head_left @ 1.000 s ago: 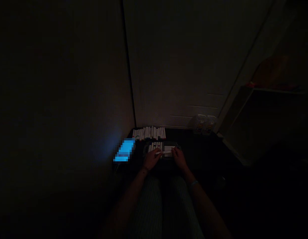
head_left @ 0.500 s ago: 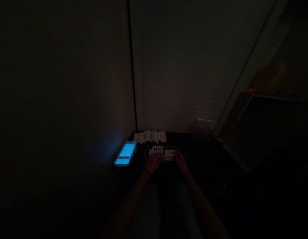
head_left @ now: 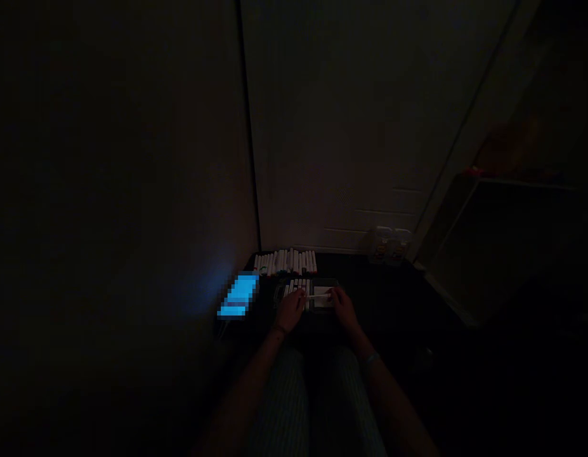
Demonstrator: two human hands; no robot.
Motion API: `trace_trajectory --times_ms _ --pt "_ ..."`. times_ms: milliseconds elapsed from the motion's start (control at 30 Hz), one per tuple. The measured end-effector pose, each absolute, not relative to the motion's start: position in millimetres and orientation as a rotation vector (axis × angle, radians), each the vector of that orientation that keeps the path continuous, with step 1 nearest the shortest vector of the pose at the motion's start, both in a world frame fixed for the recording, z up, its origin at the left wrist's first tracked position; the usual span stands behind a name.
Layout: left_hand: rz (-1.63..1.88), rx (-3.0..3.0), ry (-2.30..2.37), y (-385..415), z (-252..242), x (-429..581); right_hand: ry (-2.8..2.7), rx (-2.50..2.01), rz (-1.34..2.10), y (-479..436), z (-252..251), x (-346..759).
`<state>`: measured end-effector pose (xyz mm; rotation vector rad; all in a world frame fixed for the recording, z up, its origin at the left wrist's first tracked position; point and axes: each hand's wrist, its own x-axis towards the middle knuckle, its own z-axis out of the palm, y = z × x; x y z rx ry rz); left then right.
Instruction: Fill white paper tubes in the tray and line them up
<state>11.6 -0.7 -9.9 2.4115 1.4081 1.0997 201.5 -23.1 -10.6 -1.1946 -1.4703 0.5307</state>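
Observation:
A slim white marker (head_left: 317,296) lies almost level between my two hands. My right hand (head_left: 344,307) pinches its right end. At its left end the fingertips of my left hand (head_left: 290,308) are closed on it, as far as the dim light shows. Under my hands is a dark case (head_left: 335,281) lying open. White markers (head_left: 300,284) stand side by side in its left part, partly hidden by my left hand. A pale card or sheet (head_left: 323,302) fills much of the right part.
Behind the case, a row of several white markers (head_left: 288,261) lies on the dark table (head_left: 393,298). On the left a bright blue, blurred-out screen (head_left: 239,295) leans near the wall. Two clear plastic packages (head_left: 391,246) stand at the back right, against the pale panel (head_left: 346,158).
My left hand has shifted slightly left and up. The marker between my hands has turned from a slight tilt to nearly level. My right hand has barely moved.

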Motion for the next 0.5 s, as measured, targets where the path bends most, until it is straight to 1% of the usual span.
trace_trajectory --times_ms 233,500 --pt "1.144 2.334 1.499 0.5 -8.1 12.4 -1.529 -1.167 0.547 -25.3 -7.6 200.5" --pt "1.174 2.321 1.492 -2.2 -4.8 11.0 -1.515 -1.176 0.59 -26.1 -6.3 198.9"
